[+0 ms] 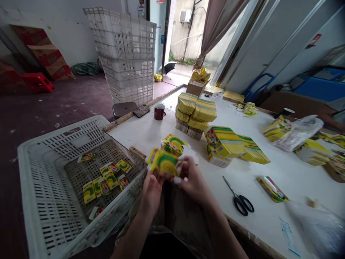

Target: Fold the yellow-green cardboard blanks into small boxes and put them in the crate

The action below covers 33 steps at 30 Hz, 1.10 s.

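A yellow and green cardboard box (165,163), slightly blurred, is held between my two hands above the near edge of the table. My left hand (151,190) grips it from below at its left side. At its right end the fingers of my right hand (190,178) are closed on the box's edge, with white flaps by the fingertips. Just behind it on the table lies a small pile of similar boxes (174,144). Several yellow boxes (109,178) lie scattered in the white plastic crate (67,135) to my left.
Stacks of flat yellow cartons (198,108) and another bundle (225,140) stand mid-table. Scissors (239,201) and a small packet (272,189) lie to the right. A mug (159,112) and phone (141,110) are near the left edge. Stacked white crates (129,68) stand behind.
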Available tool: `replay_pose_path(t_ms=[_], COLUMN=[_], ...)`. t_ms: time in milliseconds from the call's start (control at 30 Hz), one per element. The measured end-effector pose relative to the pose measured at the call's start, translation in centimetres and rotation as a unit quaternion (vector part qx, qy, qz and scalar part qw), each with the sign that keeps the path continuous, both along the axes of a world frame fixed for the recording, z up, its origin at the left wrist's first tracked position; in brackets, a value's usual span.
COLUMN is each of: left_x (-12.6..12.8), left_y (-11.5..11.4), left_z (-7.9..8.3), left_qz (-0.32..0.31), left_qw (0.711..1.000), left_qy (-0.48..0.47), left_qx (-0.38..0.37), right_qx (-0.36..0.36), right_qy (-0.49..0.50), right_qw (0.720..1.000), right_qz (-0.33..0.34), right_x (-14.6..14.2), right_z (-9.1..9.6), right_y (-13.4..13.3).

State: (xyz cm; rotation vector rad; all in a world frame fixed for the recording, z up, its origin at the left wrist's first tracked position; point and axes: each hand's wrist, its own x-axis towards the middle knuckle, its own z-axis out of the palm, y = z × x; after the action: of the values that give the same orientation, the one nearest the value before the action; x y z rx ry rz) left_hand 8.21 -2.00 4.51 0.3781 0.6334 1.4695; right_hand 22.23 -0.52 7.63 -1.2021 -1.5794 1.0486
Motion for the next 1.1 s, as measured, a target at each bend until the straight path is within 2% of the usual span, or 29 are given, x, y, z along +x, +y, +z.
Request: replay_pose_path(t_ms=[67, 133, 233, 333, 433, 500, 667, 767, 833, 933, 1000, 1100], left_x=[0.4, 0.6, 0.4, 0.1, 0.3, 0.6, 1.0, 0.8, 0.4, -0.1, -0.2, -0.1], left_y=[-0.5, -1.0, -1.4, -1.6, -1.8, -1.9, -2.1, -1.9, -1.5, -1.0, -0.9, -0.8], left_z=[0.4, 0.4, -0.4, -1.3, -1.2, -0.8, 0.3, 0.3, 0.0, -0.6, -1.0, -1.0], left_qz=[-0.011, 0.026, 0.109, 0.101, 0.083, 0.074, 0.024, 0.059, 0.094, 0.109, 0.092, 0.040], left_qw=[1.000, 0.999, 0.986, 0.963, 0.946, 0.952, 0.976, 0.987, 0.990, 0.989, 0.988, 0.987], left_qy=[-0.014, 0.009, 0.124, 0.242, 0.304, 0.290, 0.215, 0.144, 0.092, 0.087, 0.120, 0.150], left_qx=[-0.006, -0.024, 0.006, 0.069, 0.079, 0.063, 0.014, -0.041, -0.055, -0.049, -0.039, 0.038], right_qx=[-0.062, -0.099, -0.110, -0.059, 0.011, 0.021, -0.049, -0.058, -0.079, -0.113, -0.114, -0.108], right_qy=[0.080, 0.146, 0.187, 0.107, -0.016, -0.034, 0.098, 0.102, 0.105, 0.123, 0.133, 0.171], right_qw=[0.992, 0.982, 0.974, 0.992, 0.998, 0.996, 0.994, 0.993, 0.991, 0.984, 0.984, 0.979], right_qz=[0.070, 0.069, 0.059, 0.008, -0.068, -0.075, -0.005, -0.004, 0.030, 0.065, 0.035, -0.011], right_x=[-1.1, -2.0, -2.8, -3.1, -3.3, -3.4, -3.3, -3.9, -4.4, -4.7, -4.3, -3.0], right_z=[-0.6, -1.0, -1.2, -1.1, -1.3, -1.4, -1.1, -1.0, -1.2, -1.7, -1.8, -1.7], right_y=[-2.0, -3.4, -4.5, -4.9, -5.2, -5.3, -4.8, -5.1, -5.4, -5.4, -5.0, -4.1])
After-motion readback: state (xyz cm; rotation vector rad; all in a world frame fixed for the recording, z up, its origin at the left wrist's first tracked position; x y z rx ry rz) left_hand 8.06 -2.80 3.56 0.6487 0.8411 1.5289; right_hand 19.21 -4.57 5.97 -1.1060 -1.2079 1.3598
